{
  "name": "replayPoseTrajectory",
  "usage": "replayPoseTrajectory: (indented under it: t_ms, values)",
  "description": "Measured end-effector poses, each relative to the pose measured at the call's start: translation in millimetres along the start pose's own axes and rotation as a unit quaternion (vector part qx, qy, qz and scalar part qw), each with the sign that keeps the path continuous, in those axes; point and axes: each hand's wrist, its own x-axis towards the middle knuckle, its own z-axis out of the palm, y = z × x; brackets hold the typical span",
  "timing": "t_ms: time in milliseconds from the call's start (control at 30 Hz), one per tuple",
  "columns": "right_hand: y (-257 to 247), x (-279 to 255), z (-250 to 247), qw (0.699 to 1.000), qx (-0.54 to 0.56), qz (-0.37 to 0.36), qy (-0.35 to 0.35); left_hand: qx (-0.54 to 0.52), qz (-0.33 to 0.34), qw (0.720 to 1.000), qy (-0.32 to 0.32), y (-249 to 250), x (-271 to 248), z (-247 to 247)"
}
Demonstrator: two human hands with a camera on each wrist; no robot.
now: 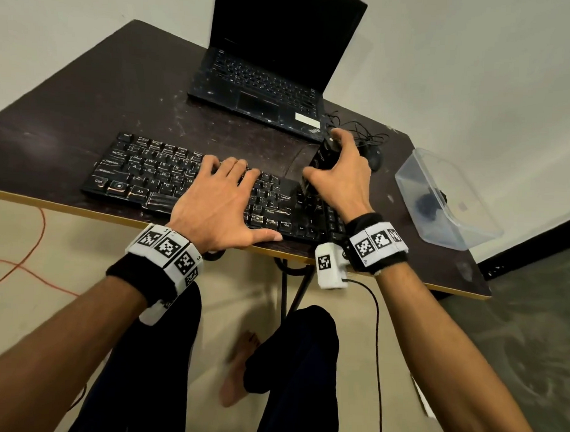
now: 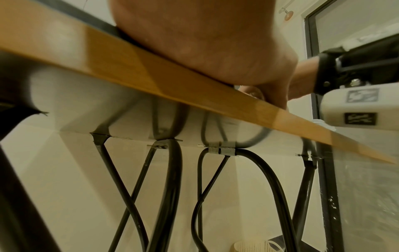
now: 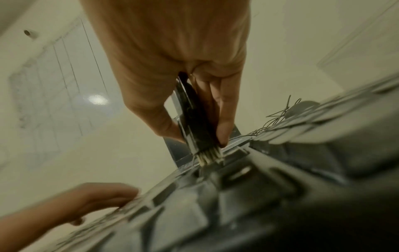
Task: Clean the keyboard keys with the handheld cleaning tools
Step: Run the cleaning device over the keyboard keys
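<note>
Right hand [image 1: 340, 172] gripping black brush [image 3: 195, 119] upright, thumb and fingers closing round handle; pale bristles [image 3: 208, 156] touching keys at right end of black keyboard [image 1: 143, 172]; left hand [image 1: 219, 204] lying flat on keyboard middle, fingers straight, holding nothing; keyboard sitting along near edge of dark table [image 1: 87, 89]; open laptop [image 1: 266, 79] standing behind; mouse [image 1: 374, 156] and clear plastic container [image 1: 446, 195] lying to right.

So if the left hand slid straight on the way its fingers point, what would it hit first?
Probably the laptop: the left hand lies flat on the keyboard, fingers aimed past its far edge. Depth is unclear.
</note>
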Motion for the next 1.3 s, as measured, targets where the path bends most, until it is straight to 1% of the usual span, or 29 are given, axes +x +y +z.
replayPoseTrajectory:
  t_ms: [133, 200, 300, 433, 567, 700, 767, 900, 1000, 1133, 1167, 1267, 1300]
  values:
    - [7.6, -21.4, -2.4, 0.997, -0.005, -0.068, -0.034, -0.003, -0.001, 1.0, 0.001, 1.3, 0.0, 1.1]
    - [9.4, -14.8, -2.5, 0.998, 0.002, -0.051, -0.028, -0.003, -0.003, 1.0, 0.002, 1.1, 0.3, 1.0]
    - [12.6, -4.2, 0.7, 1.0, 0.015, -0.018, 0.002, -0.006, -0.001, 1.0, 0.002, 2.1, 0.0, 0.0]
    - [20.8, -8.3, 7.0, 0.999, 0.01, -0.042, 0.008, -0.008, -0.005, 1.0, -0.001, 1.5, -1.3, 0.4]
    - [23.3, -9.5, 5.5, 0.999, 0.003, -0.045, 0.014, -0.01, -0.001, 1.0, 0.004, 3.3, -0.6, 0.5]
    - [18.9, -15.6, 8.4, 0.997, -0.005, -0.075, 0.018, -0.006, 0.0, 1.0, 0.001, 1.6, -1.2, -0.4]
    - [18.5, -16.2, 2.8, 0.997, -0.001, -0.07, 0.02, -0.006, 0.001, 1.0, 0.002, 1.9, -0.9, -0.4]
    - [30.9, -25.6, -11.9, 0.998, 0.03, -0.04, 0.048, -0.008, 0.001, 1.0, 0.0, 2.1, -1.3, -1.1]
    - [37.2, -38.8, -15.3, 0.998, 0.029, -0.049, 0.027, -0.007, -0.001, 1.0, -0.001, 1.4, -2.2, -0.4]
    - [37.4, -20.3, -18.5, 0.998, 0.04, -0.02, 0.035, -0.004, 0.003, 1.0, -0.002, 3.3, -1.5, -2.1]
    - [36.5, -16.5, -20.3, 0.999, 0.04, -0.023, 0.028, 0.0, 0.003, 1.0, -0.003, 2.7, -0.5, -2.8]
    - [32.8, -16.6, -21.9, 0.997, 0.012, -0.068, -0.043, 0.0, -0.001, 1.0, -0.005, 0.1, -0.8, -1.4]
    - [33.8, -15.7, -23.0, 0.996, 0.003, -0.077, -0.052, 0.0, -0.001, 1.0, -0.002, 0.9, -0.7, -0.5]
